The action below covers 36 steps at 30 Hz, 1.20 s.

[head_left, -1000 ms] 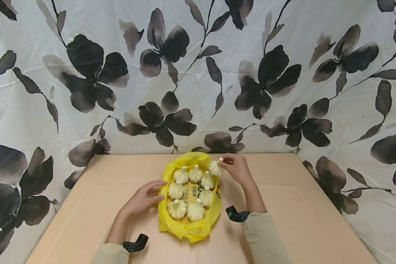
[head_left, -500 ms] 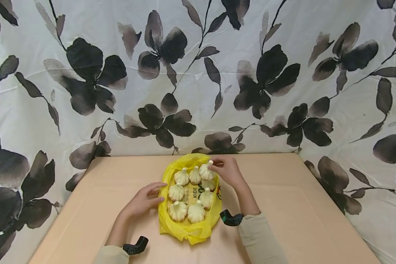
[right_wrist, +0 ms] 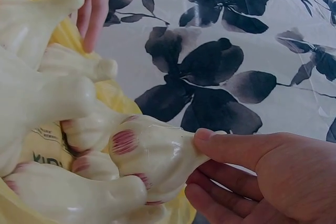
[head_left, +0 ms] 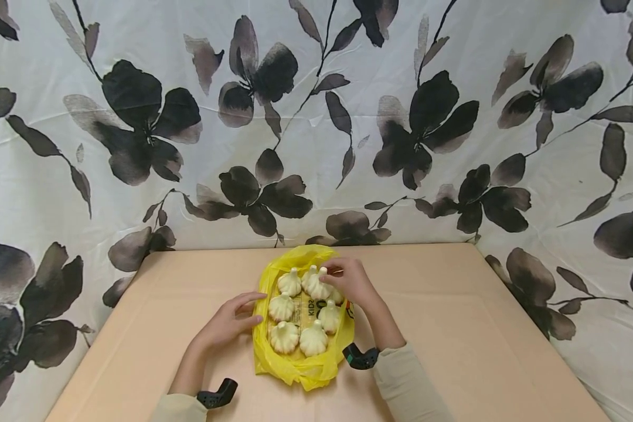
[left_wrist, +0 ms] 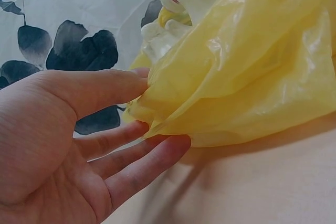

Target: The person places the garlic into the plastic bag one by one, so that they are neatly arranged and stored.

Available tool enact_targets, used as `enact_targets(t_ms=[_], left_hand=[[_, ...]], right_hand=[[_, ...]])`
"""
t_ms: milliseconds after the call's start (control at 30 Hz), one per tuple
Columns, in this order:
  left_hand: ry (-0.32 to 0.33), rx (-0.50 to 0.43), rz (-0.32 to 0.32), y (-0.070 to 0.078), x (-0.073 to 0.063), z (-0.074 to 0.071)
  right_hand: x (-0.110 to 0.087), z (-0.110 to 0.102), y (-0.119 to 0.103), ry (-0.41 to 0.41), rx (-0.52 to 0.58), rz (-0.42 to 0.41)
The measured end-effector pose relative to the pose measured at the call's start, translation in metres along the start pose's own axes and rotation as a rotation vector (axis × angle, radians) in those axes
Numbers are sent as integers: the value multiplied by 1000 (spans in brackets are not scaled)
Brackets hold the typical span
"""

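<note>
My right hand (head_left: 350, 281) pinches a white garlic bulb (head_left: 316, 284) by its stem, close over other bulbs in the yellow plastic bag (head_left: 295, 375). In the right wrist view, this garlic bulb (right_wrist: 152, 156) shows purple-red streaks, and the thumb presses on the stem from above. Several more garlic bulbs (head_left: 283, 336) stand stem-up around the inside of the bag. At the bag's left side is my left hand (head_left: 231, 318), its fingers fairly straight and spread. In the left wrist view, its fingertips (left_wrist: 176, 142) touch the crumpled yellow plastic (left_wrist: 236, 93).
The bag sits on a light tan tabletop (head_left: 163, 305). Printed lettering (head_left: 310, 308) shows in the middle of the bag. Behind the table hangs a white cloth with dark flowers (head_left: 417, 132). Each wrist carries a black camera (head_left: 361, 356).
My right hand has moved left and slightly down, bringing the garlic bulb from the bag's upper right rim to over the bulbs inside. The left hand stays at the bag's side.
</note>
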<state>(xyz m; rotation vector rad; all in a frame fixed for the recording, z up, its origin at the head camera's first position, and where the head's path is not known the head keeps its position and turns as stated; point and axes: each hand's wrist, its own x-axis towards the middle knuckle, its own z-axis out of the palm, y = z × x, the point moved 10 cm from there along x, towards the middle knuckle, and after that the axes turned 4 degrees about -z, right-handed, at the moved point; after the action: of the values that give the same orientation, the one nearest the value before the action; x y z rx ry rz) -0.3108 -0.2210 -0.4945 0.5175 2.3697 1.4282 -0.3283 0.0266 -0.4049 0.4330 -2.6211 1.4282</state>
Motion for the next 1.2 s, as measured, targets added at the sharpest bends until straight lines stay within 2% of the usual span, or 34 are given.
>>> enact_targets(t_ms=[233, 600, 867, 1200], left_hand=[[15, -7, -20, -2, 0, -2], [9, -8, 2, 1, -2, -1], [11, 9, 8, 4, -2, -1], [8, 11, 11, -1, -2, -2]], right_hand=[[-3, 14, 2, -23, 3, 11], [-7, 31, 8, -65, 10, 33], [-7, 40, 15, -79, -31, 38], [-9, 53, 19, -102, -32, 38]])
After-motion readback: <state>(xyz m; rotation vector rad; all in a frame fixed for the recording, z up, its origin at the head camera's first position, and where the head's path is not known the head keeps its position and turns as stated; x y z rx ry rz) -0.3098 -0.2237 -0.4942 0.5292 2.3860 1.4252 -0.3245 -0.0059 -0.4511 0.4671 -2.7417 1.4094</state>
